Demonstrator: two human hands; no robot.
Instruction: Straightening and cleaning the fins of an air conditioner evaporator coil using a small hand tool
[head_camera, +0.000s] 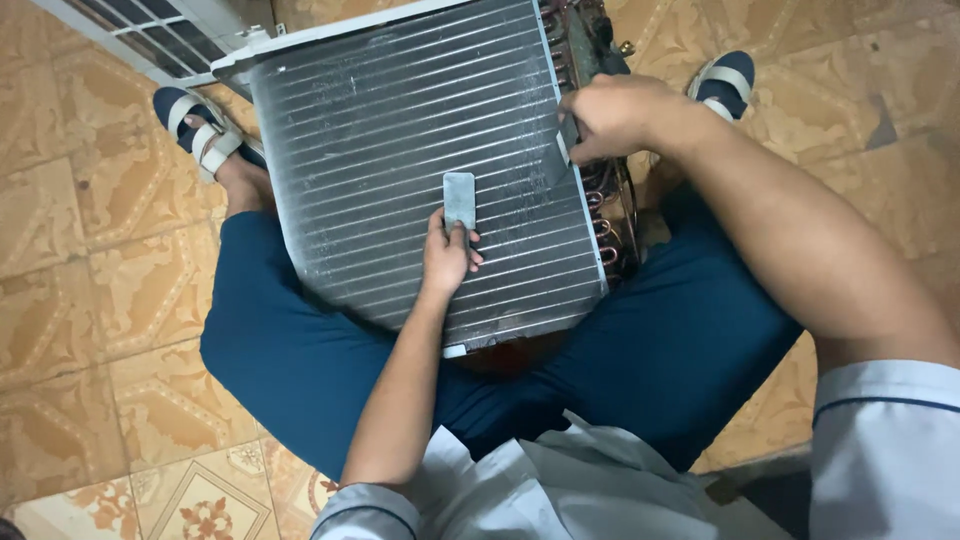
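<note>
A finned metal coil panel of an air conditioner leans between my knees, its silver fins facing me. My left hand is shut on a small grey flat tool, whose flat end rests on the fins near the panel's middle. My right hand grips the panel's right edge, beside the copper tube bends. I sit with blue trousers and sandals on either side of the panel.
Patterned tan floor tiles surround me. A white plastic grille part lies at the top left behind the panel. My other sandal is at the top right.
</note>
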